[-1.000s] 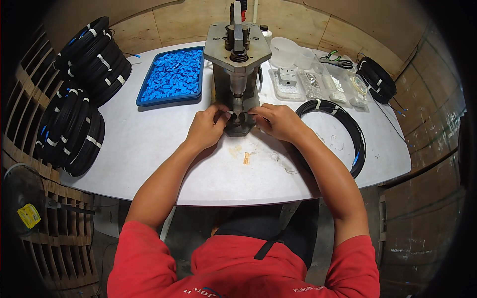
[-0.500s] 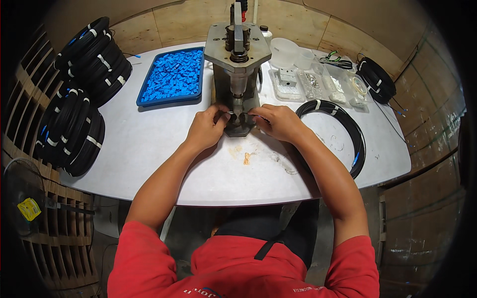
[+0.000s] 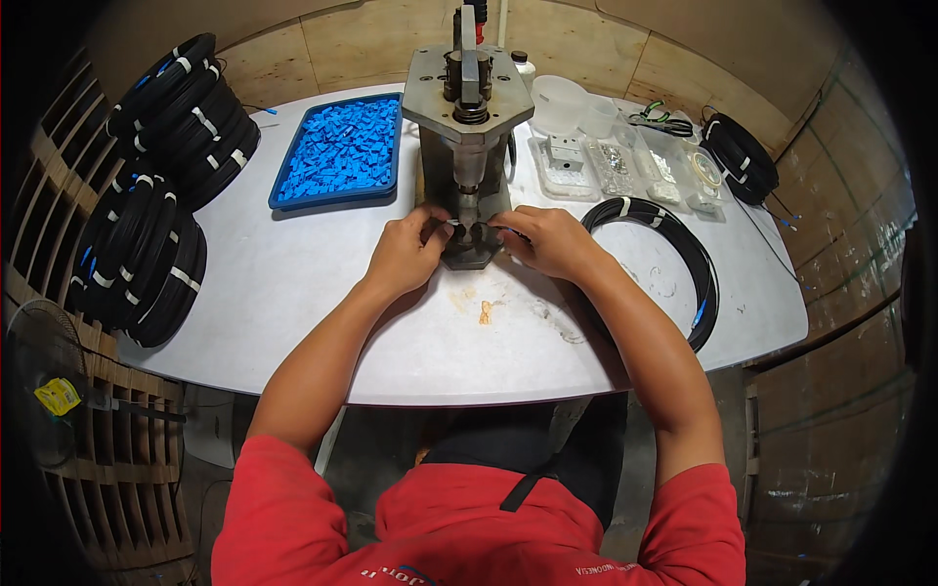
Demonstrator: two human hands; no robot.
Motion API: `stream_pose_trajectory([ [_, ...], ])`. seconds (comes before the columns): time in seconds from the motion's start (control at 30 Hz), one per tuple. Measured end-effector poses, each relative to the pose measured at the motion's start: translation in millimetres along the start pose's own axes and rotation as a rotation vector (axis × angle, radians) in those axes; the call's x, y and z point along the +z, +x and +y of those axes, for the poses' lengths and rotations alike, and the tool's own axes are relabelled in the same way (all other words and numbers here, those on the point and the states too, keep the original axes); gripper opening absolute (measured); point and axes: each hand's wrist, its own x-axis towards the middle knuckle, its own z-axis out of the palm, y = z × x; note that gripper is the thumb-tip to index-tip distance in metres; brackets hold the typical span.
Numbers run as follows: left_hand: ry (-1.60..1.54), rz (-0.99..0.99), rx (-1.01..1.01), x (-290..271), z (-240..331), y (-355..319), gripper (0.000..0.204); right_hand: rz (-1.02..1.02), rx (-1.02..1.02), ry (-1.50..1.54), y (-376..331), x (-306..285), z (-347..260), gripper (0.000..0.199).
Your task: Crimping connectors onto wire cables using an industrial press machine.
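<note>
A white table (image 3: 293, 293) was seen spread across the scene, with wooden panelling behind it. At its far middle a grey metal press (image 3: 467, 127) was stood upright. Stacks of black coiled cable (image 3: 156, 195) were piled at the left edge, and a single black coil (image 3: 684, 264) was laid to the right, near the right forearm. A blue tray (image 3: 337, 151) filled with small blue pieces was set at the far left of the press, and clear plastic boxes (image 3: 625, 161) were lined up at its far right. The left hand (image 3: 405, 256) and the right hand (image 3: 547, 242) were brought together at the base of the press, just below its ram. The fingers of both hands were curled closed around a small part (image 3: 467, 230) held at the base; what kind of part it was could not be told.
</note>
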Motion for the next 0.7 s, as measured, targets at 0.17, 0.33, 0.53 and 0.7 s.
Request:
stream_pose_trajectory([
  [0.17,-0.011,-0.001,-0.001,-0.3,0.7,0.0,0.024,-0.006,0.005,0.002,0.3,-0.6,-0.1,0.022],
  [0.33,-0.012,0.001,-0.001,-0.3,1.0,0.0,0.023,-0.004,0.002,-0.001,0.3,-0.3,-0.1,0.022],
  [0.53,-0.002,-0.007,-0.011,-0.5,1.9,-0.1,0.023,-0.003,-0.003,-0.009,-0.1,0.2,0.3,0.023],
  [0.7,-0.013,0.005,0.005,0.4,-0.8,-0.3,0.022,-0.004,0.000,0.000,0.0,0.2,0.5,0.023],
])
